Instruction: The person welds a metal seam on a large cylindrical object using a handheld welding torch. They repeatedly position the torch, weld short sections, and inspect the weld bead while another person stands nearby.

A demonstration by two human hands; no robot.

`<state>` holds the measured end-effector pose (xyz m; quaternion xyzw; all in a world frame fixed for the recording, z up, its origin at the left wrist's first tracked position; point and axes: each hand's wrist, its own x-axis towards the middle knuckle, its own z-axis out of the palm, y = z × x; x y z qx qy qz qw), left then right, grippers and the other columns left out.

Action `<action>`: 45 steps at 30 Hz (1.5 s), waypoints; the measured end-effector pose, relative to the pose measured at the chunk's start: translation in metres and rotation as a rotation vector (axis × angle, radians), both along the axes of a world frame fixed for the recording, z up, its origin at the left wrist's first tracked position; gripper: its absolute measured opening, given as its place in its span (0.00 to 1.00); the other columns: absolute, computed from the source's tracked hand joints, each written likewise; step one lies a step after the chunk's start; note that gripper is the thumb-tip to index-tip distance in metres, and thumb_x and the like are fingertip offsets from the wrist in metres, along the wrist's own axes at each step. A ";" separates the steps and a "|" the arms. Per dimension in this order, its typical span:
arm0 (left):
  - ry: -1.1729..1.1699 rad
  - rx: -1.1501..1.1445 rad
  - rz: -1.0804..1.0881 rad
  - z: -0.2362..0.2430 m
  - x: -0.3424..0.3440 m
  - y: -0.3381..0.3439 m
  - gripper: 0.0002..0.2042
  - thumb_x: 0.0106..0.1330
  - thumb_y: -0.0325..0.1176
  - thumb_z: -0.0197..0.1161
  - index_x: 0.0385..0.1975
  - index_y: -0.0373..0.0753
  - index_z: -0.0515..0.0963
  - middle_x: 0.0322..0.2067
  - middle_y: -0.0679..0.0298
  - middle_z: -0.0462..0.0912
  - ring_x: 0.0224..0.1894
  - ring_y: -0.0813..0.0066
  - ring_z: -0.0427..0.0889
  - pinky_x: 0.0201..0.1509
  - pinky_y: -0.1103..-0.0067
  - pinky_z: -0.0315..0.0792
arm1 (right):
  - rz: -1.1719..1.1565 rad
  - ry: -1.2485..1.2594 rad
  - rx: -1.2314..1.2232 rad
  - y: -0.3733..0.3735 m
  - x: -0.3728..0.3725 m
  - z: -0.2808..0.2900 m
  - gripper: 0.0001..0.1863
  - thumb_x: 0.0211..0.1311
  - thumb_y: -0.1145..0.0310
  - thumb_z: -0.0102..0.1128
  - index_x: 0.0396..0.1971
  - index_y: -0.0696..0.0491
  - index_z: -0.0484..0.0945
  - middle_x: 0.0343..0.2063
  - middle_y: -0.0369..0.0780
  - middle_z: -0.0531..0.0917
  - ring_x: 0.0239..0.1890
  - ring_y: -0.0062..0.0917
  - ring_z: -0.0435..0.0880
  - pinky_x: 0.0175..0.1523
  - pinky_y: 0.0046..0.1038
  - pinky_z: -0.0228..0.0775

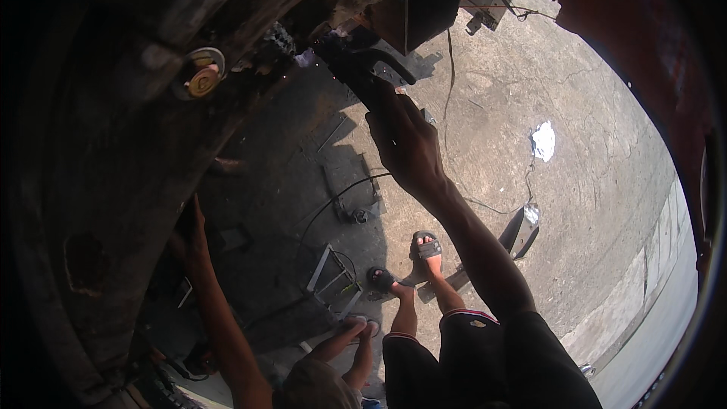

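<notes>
My right hand is closed round a black welding electrode holder, whose curved lever sticks out to the right. The holder's front end meets the underside of a large dark metal body. Right by it are a purplish-white glow and a few tiny sparks. My left hand is raised against the lower edge of that metal body; shadow and the metal hide most of its fingers.
Another person's bare legs show at the lower middle. On the concrete floor lie a dark cable, a metal frame, a long metal piece and a crumpled bright scrap. A reddish-brown panel hangs at the upper right.
</notes>
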<state>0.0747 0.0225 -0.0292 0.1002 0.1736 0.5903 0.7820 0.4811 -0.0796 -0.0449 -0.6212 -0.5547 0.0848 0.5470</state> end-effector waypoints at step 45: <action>-0.194 -0.034 -0.171 0.008 0.008 -0.001 0.19 0.68 0.32 0.54 0.58 0.34 0.71 0.59 0.55 0.74 0.63 0.61 0.71 0.73 0.58 0.55 | -0.037 -0.101 0.096 0.006 0.001 -0.010 0.14 0.60 0.74 0.61 0.46 0.53 0.76 0.31 0.46 0.80 0.28 0.39 0.81 0.29 0.33 0.72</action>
